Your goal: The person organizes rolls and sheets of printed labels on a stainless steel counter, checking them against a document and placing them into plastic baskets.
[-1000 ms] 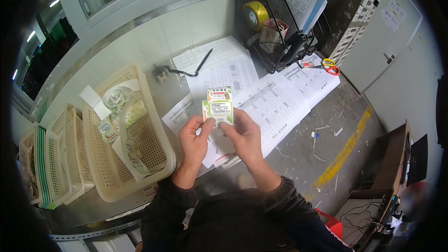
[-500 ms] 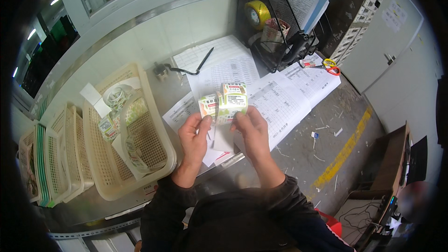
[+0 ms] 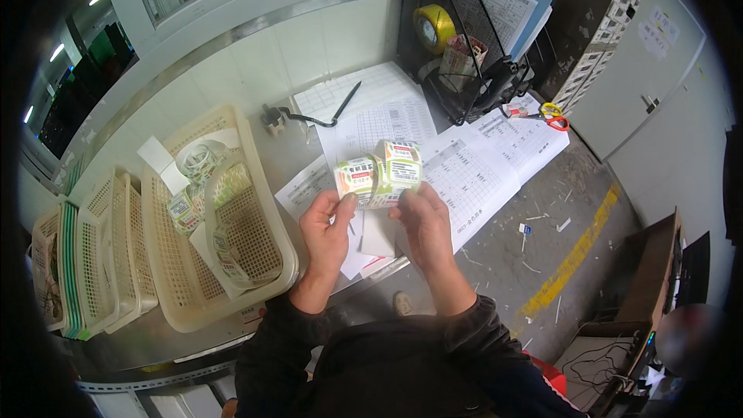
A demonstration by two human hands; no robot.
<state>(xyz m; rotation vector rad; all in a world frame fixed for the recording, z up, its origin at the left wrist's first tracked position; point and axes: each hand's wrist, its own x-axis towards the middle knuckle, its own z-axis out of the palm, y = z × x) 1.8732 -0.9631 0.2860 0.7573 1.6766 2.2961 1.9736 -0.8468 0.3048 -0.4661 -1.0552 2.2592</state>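
Observation:
Between my two hands is a curled strip of printed labels (image 3: 379,176), white with green and orange patches, held above the papers on the table. My left hand (image 3: 326,226) pinches its lower left end between thumb and fingers. On the lower right part, my right hand (image 3: 425,224) closes thumb against fingers. Left of my hands, a cream plastic basket (image 3: 291,263) contains a roll of similar labels (image 3: 193,162) and a long loose strip curling out of it. Printed sheets (image 3: 375,125) lie under and beyond my hands.
A black pen (image 3: 348,102) on a coiled cord lies on the sheets. At the back right stands a black mesh file rack (image 3: 464,93) with yellow tape (image 3: 434,29); scissors (image 3: 554,118) lie beside it. More baskets (image 3: 101,263) stand at the left. Scraps litter the floor (image 3: 503,263).
The label strip has turned slightly in my hands, its faces now tilted more toward me. Both hands keep their hold, and the whole view has shifted a little.

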